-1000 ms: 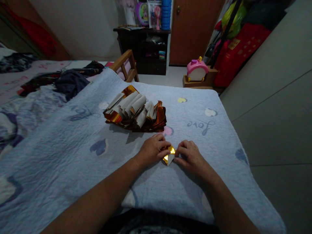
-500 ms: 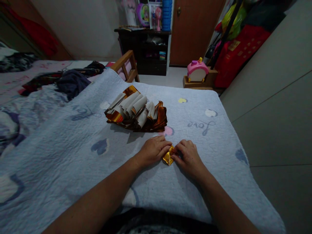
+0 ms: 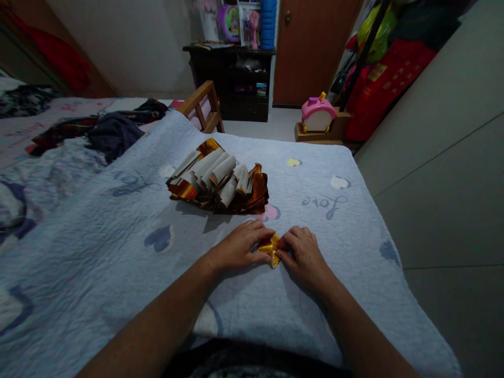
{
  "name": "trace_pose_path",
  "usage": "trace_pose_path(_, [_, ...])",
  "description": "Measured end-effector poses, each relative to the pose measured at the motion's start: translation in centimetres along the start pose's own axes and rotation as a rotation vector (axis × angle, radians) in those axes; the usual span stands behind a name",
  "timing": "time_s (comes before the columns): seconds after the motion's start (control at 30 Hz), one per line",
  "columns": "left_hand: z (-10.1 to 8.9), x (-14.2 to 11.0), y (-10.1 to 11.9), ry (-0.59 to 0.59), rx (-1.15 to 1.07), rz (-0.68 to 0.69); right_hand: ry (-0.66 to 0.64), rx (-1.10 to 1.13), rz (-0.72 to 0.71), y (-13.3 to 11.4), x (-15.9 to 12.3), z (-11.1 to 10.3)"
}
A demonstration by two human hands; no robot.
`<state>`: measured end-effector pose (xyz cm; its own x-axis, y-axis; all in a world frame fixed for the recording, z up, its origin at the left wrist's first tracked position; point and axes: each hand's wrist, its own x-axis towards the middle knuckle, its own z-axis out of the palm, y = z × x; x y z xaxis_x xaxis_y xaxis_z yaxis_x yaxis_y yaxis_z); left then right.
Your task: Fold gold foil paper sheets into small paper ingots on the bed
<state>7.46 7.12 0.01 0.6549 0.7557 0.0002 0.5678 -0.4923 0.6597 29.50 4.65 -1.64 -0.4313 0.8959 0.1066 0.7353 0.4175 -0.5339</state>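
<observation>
Foil [image 3: 271,251], gold-faced and small, was found between the person's two hands, low on the quilt [image 3: 350,231] and nearer its near edge than its far one. Left hand [image 3: 241,247] was set at the foil's left side, thumb and fingers slightly parted with the foil held between them. Right hand [image 3: 303,254] was drawn narrow, fingertips pinching the foil's right side; the exact grip at the tips was hidden.

Progress was judged partial. Creases and a raised middle ridge showed on the piece, so some folding was taken as done; the fingers were on it and the shape did not look settled. Farther off, left of the foil and closer to the far edge, lay a paper stack [image 3: 218,181], curled, pale-backed and amber-faced. Its visible sheets appeared unfolded into any small form and were counted as work outstanding. No finished piece was noted.

Edges were checked. Plain run of quilt lay between the right hand and the right edge, and another from the hands up to the far right corner. Stack stood well apart from the foil. Clothes [image 3: 114,136] lay beyond the quilt's left side, well away from both hands.
</observation>
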Motion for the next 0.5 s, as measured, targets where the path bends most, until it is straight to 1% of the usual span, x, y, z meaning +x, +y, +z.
trace_pose_path(0.17, [0.9,0.3,0.0,0.056,0.06,0.004,0.002,-0.003,0.001,0.0,0.0,0.1])
trace_pose_path(0.33, [1.1,0.3,0.3,0.12,0.058,-0.058,0.037,0.012,-0.009,-0.2,-0.2,0.1])
trace_pose_path(0.5, [1.6,0.1,-0.1,0.131,0.119,0.044,0.04,0.009,-0.015,-0.3,-0.2,0.2])
